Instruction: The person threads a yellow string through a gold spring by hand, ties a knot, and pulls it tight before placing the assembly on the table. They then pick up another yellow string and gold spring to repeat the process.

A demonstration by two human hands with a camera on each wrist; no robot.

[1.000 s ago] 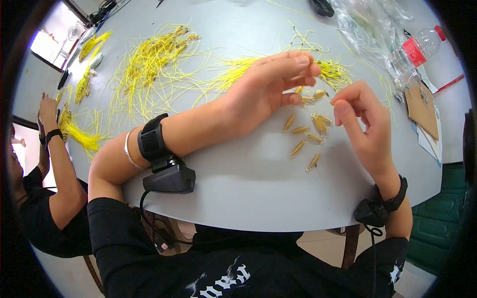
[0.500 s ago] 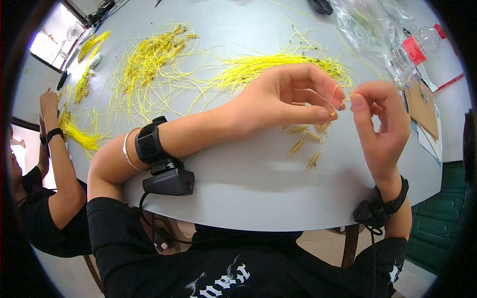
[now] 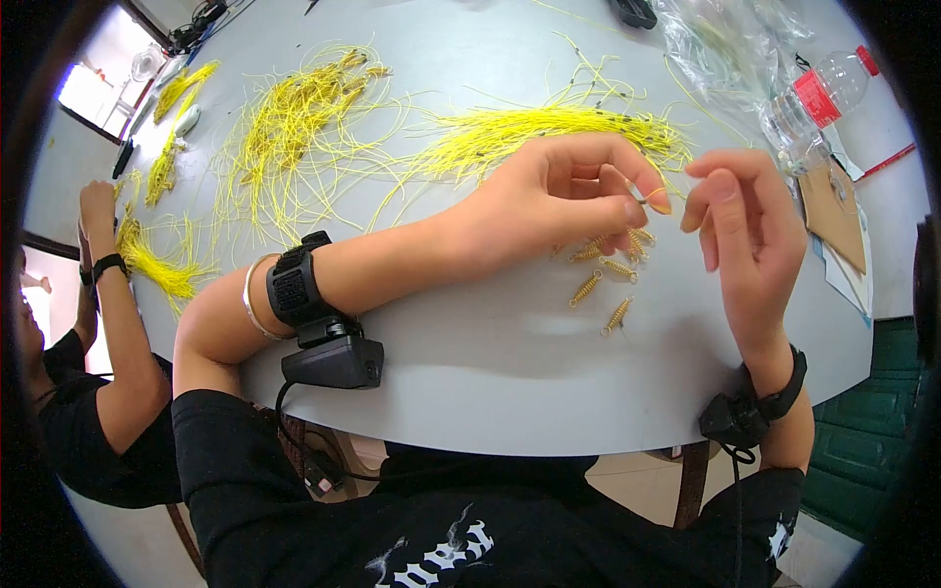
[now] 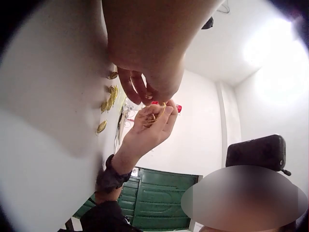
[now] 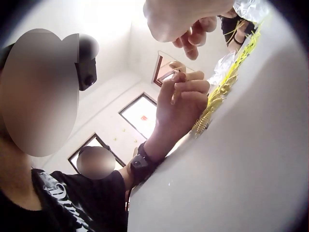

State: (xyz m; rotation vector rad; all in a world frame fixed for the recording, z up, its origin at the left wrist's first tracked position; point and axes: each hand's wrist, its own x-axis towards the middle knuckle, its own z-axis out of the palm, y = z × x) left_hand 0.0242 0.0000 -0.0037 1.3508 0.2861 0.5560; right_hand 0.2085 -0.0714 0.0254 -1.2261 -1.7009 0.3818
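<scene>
My left hand [image 3: 564, 201] pinches a thin yellow line [image 3: 659, 194] between thumb and index finger, with a small dark bit at the fingertips. In the left wrist view a curved yellow line [image 4: 163, 112] shows where the two hands overlap. My right hand [image 3: 753, 220] is raised just right of it, fingers bent and a little blurred; whether it holds the line I cannot tell. Several gold coil springs [image 3: 586, 289] lie on the table below the left hand, some partly hidden behind its fingers.
Behind the left hand lies a bundle of yellow lines [image 3: 549, 125], with a larger tangle [image 3: 304, 118] farther left. At the right are a plastic bottle [image 3: 818, 103], a clear bag [image 3: 720, 49] and brown cardboard [image 3: 833, 220]. Another person's arm [image 3: 123, 284] is at the far left.
My left hand came down and right from over the bundle toward the right hand, its fingers closing on the line. The right hand shifted right and has just changed its finger pose.
</scene>
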